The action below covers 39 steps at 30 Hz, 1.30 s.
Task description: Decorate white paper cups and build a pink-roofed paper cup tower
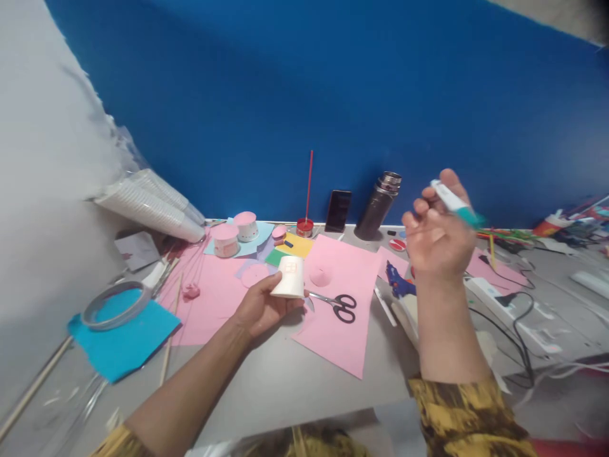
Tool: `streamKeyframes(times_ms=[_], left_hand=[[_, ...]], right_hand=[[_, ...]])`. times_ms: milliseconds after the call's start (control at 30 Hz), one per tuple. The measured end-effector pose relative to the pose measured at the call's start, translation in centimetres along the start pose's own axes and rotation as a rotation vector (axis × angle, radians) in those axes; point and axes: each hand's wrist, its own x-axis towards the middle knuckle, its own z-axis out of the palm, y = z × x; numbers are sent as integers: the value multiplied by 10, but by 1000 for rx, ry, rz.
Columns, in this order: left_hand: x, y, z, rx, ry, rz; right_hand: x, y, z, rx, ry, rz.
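Note:
My left hand [266, 308] grips a white paper cup [291, 282] turned upside down, with a small window outline drawn in orange-red on its side. Raised at the right, my right hand [440, 235] has a white marker with a teal end [451, 200] between thumb and fingers, slightly blurred. Just right of the cup lie black-handled scissors [340, 306], their blades partly hidden by the hand. They rest on a pink paper sheet [352, 266], which also bears a pink paper cone [320, 275].
Two pink-topped cups [226, 241] stand at the back left, near stacked paper cups [152, 203]. A tape ring [117, 324] lies on blue paper [143, 343]. A dark flask [378, 206], phone [338, 211], blue glue gun [398, 281] and power strip [518, 317] sit right.

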Motion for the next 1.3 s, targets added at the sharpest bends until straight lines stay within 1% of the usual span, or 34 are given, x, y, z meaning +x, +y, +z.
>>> streamKeyframes(times_ms=[33, 100, 133, 167, 200, 233, 267, 333, 400, 500, 567, 667, 733, 900, 933, 1033, 1233, 1300], left_hand=[[0, 0, 1, -5, 3, 7], [1, 0, 1, -15, 7, 7], [2, -1, 1, -17, 12, 2], [3, -2, 1, -19, 21, 1], [4, -3, 0, -19, 30, 3], [5, -4, -1, -11, 31, 9], [6, -5, -2, 4, 24, 19], [7, -9, -3, 47, -5, 55], [8, -12, -3, 82, -31, 99], [7, -16, -1, 100, -43, 123], [6, -19, 1, 91, -40, 129], [6, -22, 4, 27, -6, 160], [5, -24, 5, -8, -6, 150], [5, -26, 5, -22, -69, 110], [5, -26, 5, -28, -69, 105], [3, -25, 5, -39, -41, 90], [1, -21, 10, -61, 11, 70], [1, -20, 12, -89, 22, 57]], right_hand=[[-13, 1, 1, 58, -37, 55], [-44, 9, 7, 134, -118, 211], [-61, 14, 11, 128, -172, 293], [-77, 19, 15, 104, -232, 343], [-91, 23, 19, 75, -325, 372], [-104, 26, 22, 50, -448, 379], [-114, 27, 26, 26, -540, 368], [-128, 27, 31, -27, -655, 376], [-135, 25, 36, -64, -657, 413], [-142, 25, 40, -86, -586, 448], [-147, 27, 41, -115, -571, 435], [-154, 29, 43, -176, -592, 414], [-157, 30, 45, -189, -595, 397], [-157, 27, 51, -222, -462, 338], [-157, 27, 52, -222, -459, 330], [-157, 27, 50, -193, -511, 315], [-157, 29, 46, -200, -530, 261], [-156, 29, 45, -189, -534, 222]])
